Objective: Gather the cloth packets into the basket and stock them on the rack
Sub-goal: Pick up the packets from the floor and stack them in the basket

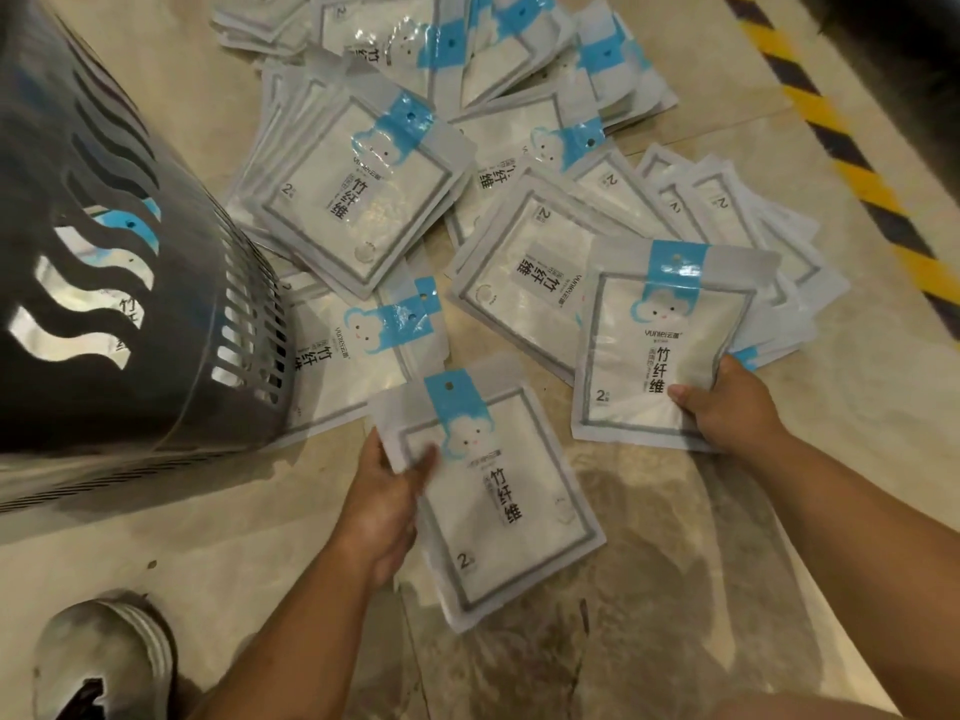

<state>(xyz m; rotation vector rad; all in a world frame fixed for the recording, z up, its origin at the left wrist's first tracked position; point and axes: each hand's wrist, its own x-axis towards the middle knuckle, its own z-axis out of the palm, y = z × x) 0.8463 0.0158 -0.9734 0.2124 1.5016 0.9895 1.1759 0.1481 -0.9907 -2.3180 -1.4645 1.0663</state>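
Cloth packets (363, 200) lie scattered on the floor (701, 589) just beside the basket (130, 402), and some show through its slots. The left hand (384, 506) grips the near packet (498, 511) by its edge close to the basket. The right hand (727, 402) pinches the far packet (670, 345) well away from it. Held by one edge only, the slick film could slip free on the way to the basket.

dim warm light, glare, edge distortion

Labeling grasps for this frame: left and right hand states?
Left hand: grips the nearer packet by its edge.
Right hand: grips the farther packet at its corner.
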